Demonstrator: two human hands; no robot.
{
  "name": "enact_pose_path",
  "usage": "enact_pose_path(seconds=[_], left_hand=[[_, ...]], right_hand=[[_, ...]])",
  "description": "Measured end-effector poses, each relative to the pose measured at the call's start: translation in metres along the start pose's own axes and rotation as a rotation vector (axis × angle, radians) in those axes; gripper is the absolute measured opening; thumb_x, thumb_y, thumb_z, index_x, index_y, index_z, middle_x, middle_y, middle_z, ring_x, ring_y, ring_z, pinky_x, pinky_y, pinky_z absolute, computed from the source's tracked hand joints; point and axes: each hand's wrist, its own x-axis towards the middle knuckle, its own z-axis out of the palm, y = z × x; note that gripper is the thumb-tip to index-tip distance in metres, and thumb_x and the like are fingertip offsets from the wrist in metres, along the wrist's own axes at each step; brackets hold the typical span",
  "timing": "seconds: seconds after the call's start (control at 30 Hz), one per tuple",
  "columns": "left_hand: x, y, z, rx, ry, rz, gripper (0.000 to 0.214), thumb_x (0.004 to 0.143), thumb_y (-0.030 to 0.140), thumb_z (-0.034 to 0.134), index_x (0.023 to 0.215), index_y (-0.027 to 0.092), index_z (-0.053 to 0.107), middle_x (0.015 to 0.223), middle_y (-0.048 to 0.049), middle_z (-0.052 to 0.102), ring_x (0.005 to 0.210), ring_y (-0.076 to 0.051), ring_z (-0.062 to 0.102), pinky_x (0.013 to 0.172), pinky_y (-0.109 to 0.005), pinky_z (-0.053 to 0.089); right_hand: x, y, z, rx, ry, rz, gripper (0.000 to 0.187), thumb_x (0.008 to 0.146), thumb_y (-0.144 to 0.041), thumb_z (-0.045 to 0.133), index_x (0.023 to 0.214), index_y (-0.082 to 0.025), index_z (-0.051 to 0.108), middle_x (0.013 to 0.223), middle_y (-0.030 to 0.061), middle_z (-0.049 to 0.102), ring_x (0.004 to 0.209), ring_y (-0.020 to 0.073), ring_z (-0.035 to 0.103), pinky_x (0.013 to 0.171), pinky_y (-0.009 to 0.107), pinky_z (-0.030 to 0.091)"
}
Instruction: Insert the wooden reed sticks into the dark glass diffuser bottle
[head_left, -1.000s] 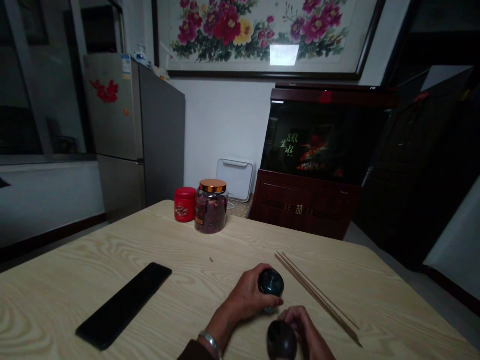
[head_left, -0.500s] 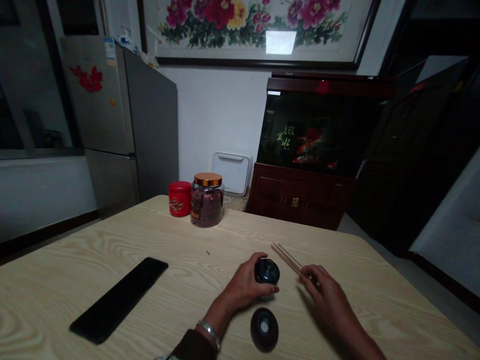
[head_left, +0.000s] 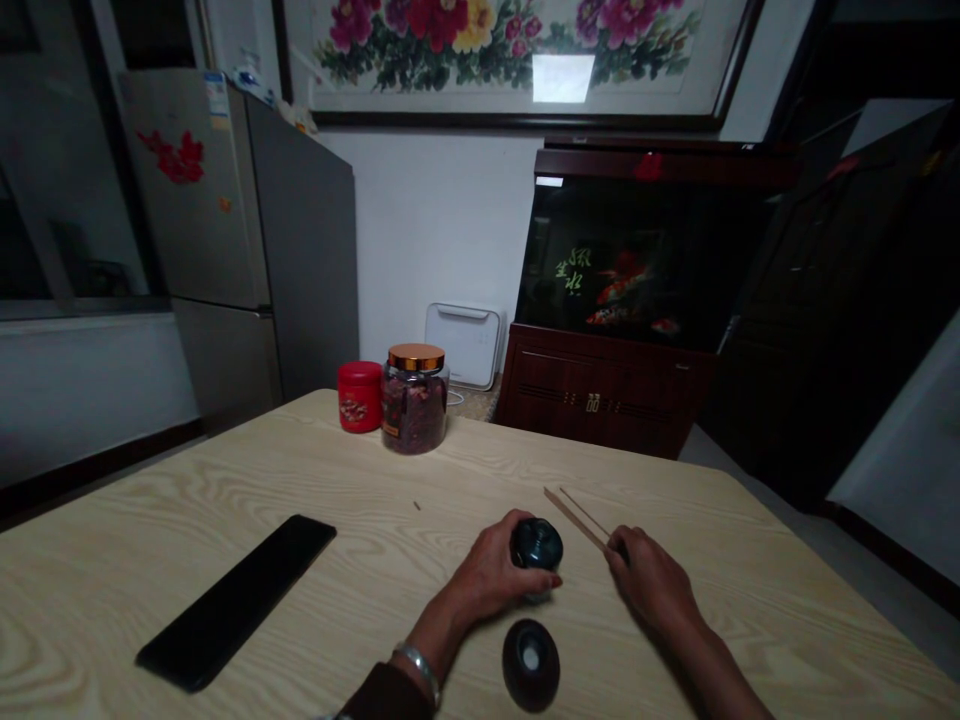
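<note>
My left hand [head_left: 496,572] is wrapped round a small dark round pot [head_left: 537,546] that stands on the pale wooden table [head_left: 225,470]. A dark round lid [head_left: 531,662] lies just in front of it, near the table's front edge. To the right, my right hand [head_left: 651,580] is closed over a bundle of thin brown sticks [head_left: 576,515], pinching them near their middle. The far ends of the sticks point up and left from my fingers; the rest is hidden under the hand.
A long black flat tray [head_left: 236,600] lies at the left of the table. A red tin [head_left: 359,396] and a glass jar with a copper lid [head_left: 415,398] stand at the far edge. Beyond are a fridge [head_left: 247,230] and a fish tank on a cabinet [head_left: 630,300].
My right hand put the lid down on the table, reached right to the sticks and closed on them. The left hand has stayed on the pot.
</note>
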Motion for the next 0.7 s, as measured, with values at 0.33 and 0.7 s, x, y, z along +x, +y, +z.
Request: enact_pose_path(seconds=[0.33,0.7], left_hand=[[0.002,-0.004,0.001,-0.020,0.000,0.002,0.063,0.058,0.036,0.086,0.112,0.018,0.059,0.097,-0.0041,0.068,0.088,-0.021,0.062,0.073,-0.027,0.047],[0.001,-0.001,0.001,0.005,0.009,0.002,0.066,0.058,0.038,0.086,0.114,0.017,0.060,0.096,-0.0045,0.068,0.088,-0.021,0.062,0.077,-0.028,0.048]], right_hand=[[0.026,0.018,0.010,0.230,-0.126,0.020,0.005,0.075,-0.021,0.055,0.073,-0.022,0.059,0.073,0.0006,0.067,0.068,0.0163,0.058,0.061,0.026,0.035],[0.031,0.007,-0.029,0.859,0.064,0.113,0.024,0.071,-0.041,0.065,0.078,-0.018,0.065,0.070,0.0027,0.064,0.065,0.0174,0.057,0.058,0.028,0.043]])
